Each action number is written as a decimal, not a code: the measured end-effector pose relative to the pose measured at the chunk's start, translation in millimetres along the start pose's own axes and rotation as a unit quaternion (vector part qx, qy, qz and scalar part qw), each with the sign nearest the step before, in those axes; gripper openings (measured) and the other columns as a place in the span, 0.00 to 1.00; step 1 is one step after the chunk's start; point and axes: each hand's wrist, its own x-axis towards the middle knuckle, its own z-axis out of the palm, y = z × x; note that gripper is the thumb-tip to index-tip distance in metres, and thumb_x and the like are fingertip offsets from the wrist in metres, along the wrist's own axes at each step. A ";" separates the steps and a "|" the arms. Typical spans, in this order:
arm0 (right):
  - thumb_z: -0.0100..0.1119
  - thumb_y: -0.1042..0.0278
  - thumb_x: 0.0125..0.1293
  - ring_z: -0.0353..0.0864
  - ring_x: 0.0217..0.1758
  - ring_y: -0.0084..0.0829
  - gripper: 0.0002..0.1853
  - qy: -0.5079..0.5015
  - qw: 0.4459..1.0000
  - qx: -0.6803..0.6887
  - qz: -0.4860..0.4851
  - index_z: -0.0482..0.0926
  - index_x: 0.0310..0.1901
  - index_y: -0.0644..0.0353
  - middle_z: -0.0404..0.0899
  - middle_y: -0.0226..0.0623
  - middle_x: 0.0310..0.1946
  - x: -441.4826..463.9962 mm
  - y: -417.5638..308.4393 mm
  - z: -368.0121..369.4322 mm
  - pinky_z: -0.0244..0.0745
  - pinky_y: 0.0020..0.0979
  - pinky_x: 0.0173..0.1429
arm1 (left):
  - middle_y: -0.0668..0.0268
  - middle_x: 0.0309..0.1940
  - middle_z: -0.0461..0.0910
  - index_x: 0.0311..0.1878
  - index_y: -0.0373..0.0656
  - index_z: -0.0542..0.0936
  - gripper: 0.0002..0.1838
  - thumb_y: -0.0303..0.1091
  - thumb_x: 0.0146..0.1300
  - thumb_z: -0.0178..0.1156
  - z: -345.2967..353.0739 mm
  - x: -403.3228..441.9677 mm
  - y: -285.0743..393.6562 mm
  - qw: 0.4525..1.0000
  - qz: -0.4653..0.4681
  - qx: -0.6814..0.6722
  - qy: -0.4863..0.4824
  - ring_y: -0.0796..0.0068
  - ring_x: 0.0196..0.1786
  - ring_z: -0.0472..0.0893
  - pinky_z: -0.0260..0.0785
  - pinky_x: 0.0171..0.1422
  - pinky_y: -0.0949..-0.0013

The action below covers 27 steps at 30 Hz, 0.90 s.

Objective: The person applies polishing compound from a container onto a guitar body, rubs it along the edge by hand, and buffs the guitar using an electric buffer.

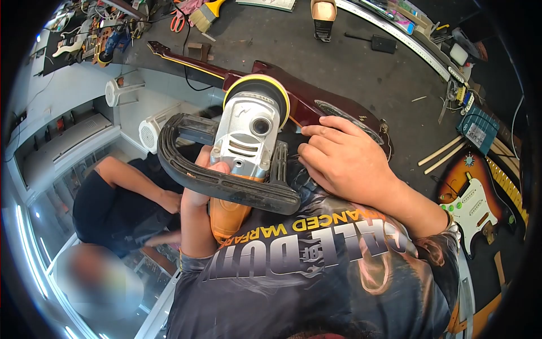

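My left hand (pixel 207 168) is closed around a silver-and-orange electric polisher (pixel 245 133) with a black D-shaped handle (pixel 179 164). The polisher's round pad, edged in yellow, faces away from me and overlaps a dark red electric guitar (pixel 305 96). That guitar lies along the near edge of the bench, its neck pointing to the far left. My right hand (pixel 344 152) is at the guitar's near side, fingers bent and pressed together against the body edge. Its thumb is hidden, and the polisher covers part of the guitar.
On the dark bench (pixel 254 37) are a paintbrush (pixel 206 16), red-handled scissors (pixel 178 21), a small open box (pixel 323 20) and a long metal ruler (pixel 401 37). A sunburst guitar (pixel 471 198) lies to the right. Another person (pixel 121 203) sits at the left, beyond white stools (pixel 149 135).
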 end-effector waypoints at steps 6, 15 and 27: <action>0.73 0.63 0.74 0.92 0.67 0.37 0.09 0.000 1.000 -0.006 0.005 0.86 0.47 0.57 0.93 0.39 0.50 2.5 2.2 -5.1 0.78 0.45 0.83 | 0.53 0.74 0.84 0.90 0.34 0.66 0.41 0.36 0.82 0.71 21.3 -3.1 11.8 0.998 0.016 0.052 0.032 0.71 0.66 0.88 0.84 0.67 0.67; 0.73 0.64 0.74 0.92 0.66 0.38 0.09 0.009 1.000 -0.003 0.001 0.86 0.47 0.58 0.93 0.40 0.50 3.7 4.1 -5.7 0.79 0.45 0.83 | 0.51 0.75 0.83 0.88 0.32 0.65 0.46 0.45 0.79 0.76 17.5 -2.6 9.4 0.998 0.006 0.056 0.009 0.66 0.67 0.89 0.87 0.67 0.63; 0.73 0.65 0.74 0.93 0.64 0.39 0.08 0.019 1.000 0.007 0.003 0.86 0.45 0.59 0.93 0.41 0.49 3.2 1.6 -4.2 0.80 0.45 0.81 | 0.48 0.79 0.80 0.92 0.31 0.58 0.50 0.44 0.80 0.74 20.1 -5.7 13.5 1.000 -0.019 0.015 0.007 0.61 0.74 0.86 0.84 0.74 0.58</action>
